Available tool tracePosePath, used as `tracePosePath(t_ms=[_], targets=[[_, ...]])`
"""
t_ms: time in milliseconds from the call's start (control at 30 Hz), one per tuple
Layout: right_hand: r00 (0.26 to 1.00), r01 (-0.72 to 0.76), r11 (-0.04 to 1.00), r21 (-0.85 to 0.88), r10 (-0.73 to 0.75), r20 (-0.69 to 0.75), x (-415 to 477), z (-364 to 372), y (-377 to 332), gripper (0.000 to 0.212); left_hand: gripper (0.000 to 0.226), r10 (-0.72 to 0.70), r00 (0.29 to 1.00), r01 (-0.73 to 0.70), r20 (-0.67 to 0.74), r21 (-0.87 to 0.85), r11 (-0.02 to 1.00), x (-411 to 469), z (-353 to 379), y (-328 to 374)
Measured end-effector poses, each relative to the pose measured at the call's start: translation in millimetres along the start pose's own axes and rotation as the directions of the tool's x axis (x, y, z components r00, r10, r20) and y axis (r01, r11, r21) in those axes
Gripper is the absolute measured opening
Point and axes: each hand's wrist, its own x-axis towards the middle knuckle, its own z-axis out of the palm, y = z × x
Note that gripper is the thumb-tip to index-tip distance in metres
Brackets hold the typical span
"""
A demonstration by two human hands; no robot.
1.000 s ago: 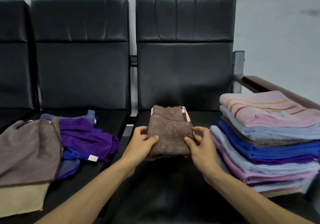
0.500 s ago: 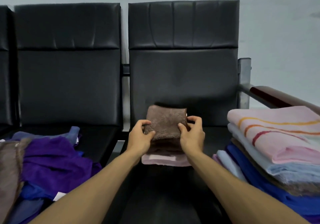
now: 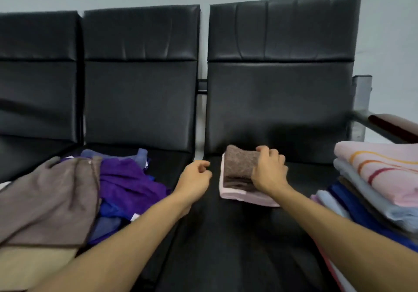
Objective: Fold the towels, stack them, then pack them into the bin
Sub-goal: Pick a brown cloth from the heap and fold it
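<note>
A folded brown towel (image 3: 239,165) with a pink underside lies on the right black seat (image 3: 226,235). My right hand (image 3: 268,170) grips its right edge, fingers curled over the top. My left hand (image 3: 195,178) hovers just left of the towel, loosely curled and holding nothing. A tall stack of folded towels (image 3: 380,178), pink striped on top, stands at the right. Unfolded towels (image 3: 90,190), grey-brown, purple and blue, lie heaped on the left seat. No bin is in view.
Black chair backrests (image 3: 278,88) rise behind the seats. A metal post and dark armrest (image 3: 389,126) stand behind the stack at the right. A beige cloth (image 3: 34,267) lies under the heap at the lower left.
My left hand has let go of the brown towel and drawn away to the left. The right hand keeps hold, and the folded towel now lies on the seat. The view has swung left.
</note>
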Motion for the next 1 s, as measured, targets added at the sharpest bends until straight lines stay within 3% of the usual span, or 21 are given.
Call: tracePosePath(t_ms=[200, 367, 467, 567, 633, 700, 833, 900, 1000], targets=[[0.915, 0.229, 0.962, 0.15, -0.265, 0.304, -41.9, 4.7, -87.7, 0.038, 0.021, -0.022, 0.993, 0.004, -0.116, -0.155, 0.988, -61.4, -105.4, -10.5], [0.862, 0.22, 0.894, 0.391, -0.366, 0.352, -75.6, 45.5, -166.2, 0.005, 0.031, -0.068, 0.894, -0.056, -0.443, -0.262, 0.963, -73.3, -185.7, -33.9], [0.832, 0.158, 0.87, 0.468, -0.373, 0.412, -89.0, 81.6, -208.6, 0.018, 0.029, -0.116, 0.823, -0.065, -0.556, -0.294, 0.954, -83.3, -216.4, -49.4], [0.84, 0.094, 0.876, 0.473, -0.325, 0.435, -95.8, 120.6, -247.8, 0.011, 0.025, -0.174, 0.739, -0.022, -0.651, -0.281, 0.959, -90.0, -237.6, -68.6], [0.864, 0.017, 0.893, 0.449, -0.239, 0.444, -96.3, 138.0, -263.6, 0.028, 0.024, -0.175, 0.694, -0.026, -0.698, -0.266, 0.964, -88.5, -244.4, -75.6], [0.895, -0.002, 0.896, 0.443, -0.196, 0.4, -96.9, 149.7, -273.6, 0.033, 0.022, -0.155, 0.698, -0.014, -0.699, -0.229, 0.973, -88.5, -246.9, -79.9], [0.933, 0.049, 0.883, 0.467, -0.207, 0.294, -99.6, 154.6, -283.2, 0.005, 0.021, -0.121, 0.707, -0.011, -0.696, -0.183, 0.983, -89.8, -247.7, -82.6], [0.933, 0.029, 0.811, 0.585, -0.232, 0.276, -99.4, 148.7, -285.3, 0.007, 0.023, -0.105, 0.695, -0.023, -0.711, -0.168, 0.986, -91.0, -247.6, -79.4], [0.939, -0.104, 0.543, 0.833, -0.222, 0.261, -97.6, 127.1, -288.5, 0.009, 0.022, -0.069, 0.694, -0.085, -0.717, -0.176, 0.981, -94.0, -244.4, -72.0]])
